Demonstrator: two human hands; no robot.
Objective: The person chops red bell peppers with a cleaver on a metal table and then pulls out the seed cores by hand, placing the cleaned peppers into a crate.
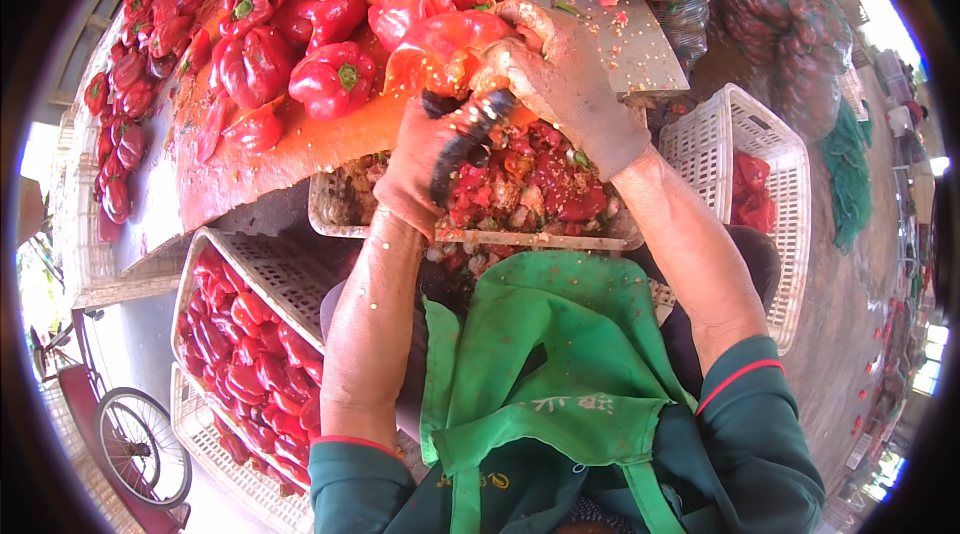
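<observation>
Both of my hands meet at a split red bell pepper [454, 39] whose orange inner flesh faces me. From below, my left hand [416, 151] grips it; this hand wears a glove with black parts about the fingers. My right hand [562, 73], in a thin pale glove dotted with seeds, curls its fingers around the pepper's right side, and the fingertips are partly hidden. Beneath both hands is a plastic crate [480, 235] heaped with pepper cores, seeds and red scraps [540, 185]. Whole red bell peppers [334, 80] lie just beyond my left hand.
An orange-stained work table [292, 166] carries a pepper pile. At lower left, a crate [247, 245] holds red pepper pieces [255, 354]. Another white crate [772, 136] stands at right. Mesh sacks of peppers [780, 39] stand behind it. A wheeled cart [142, 448] is at far left.
</observation>
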